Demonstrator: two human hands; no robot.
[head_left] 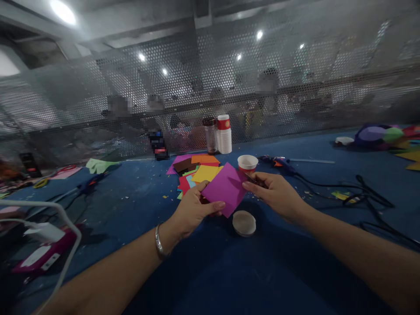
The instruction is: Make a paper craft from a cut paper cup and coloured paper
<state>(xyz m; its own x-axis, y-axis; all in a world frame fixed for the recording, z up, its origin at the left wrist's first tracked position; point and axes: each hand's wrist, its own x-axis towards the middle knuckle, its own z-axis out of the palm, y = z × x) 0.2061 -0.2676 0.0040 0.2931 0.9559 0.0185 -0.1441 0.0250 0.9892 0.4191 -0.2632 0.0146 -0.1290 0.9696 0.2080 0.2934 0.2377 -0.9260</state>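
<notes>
1. Paper, purple [225, 190], in the head view: held up flat and tilted above the blue tabletop [203, 280], between both hands.
2. Left hand [193, 203]: grip closed on the left and lower edges of the purple paper, thumb on top. Shiny bracelet [159, 240] around the wrist.
3. Right hand [271, 188]: grip closed around a small dark tool [255, 179], too hidden to name for sure, at the right corner of the paper.
4. Just behind the paper: red and white cup [247, 162], and a messy pile of colored sheets [206, 173].
5. Nearer than the paper: pale round cup [244, 223], by itself.
6. Farther back: tall stack of white cups [225, 140], right beside a clear jar [210, 138] with a dark lid.
7. Off to the right: blue glue gun [278, 163] and black cord [328, 190].
8. Off to the left: another blue glue gun [89, 184], and, closer, a purple power strip [47, 253] with a white plug [46, 232] by it.
</notes>
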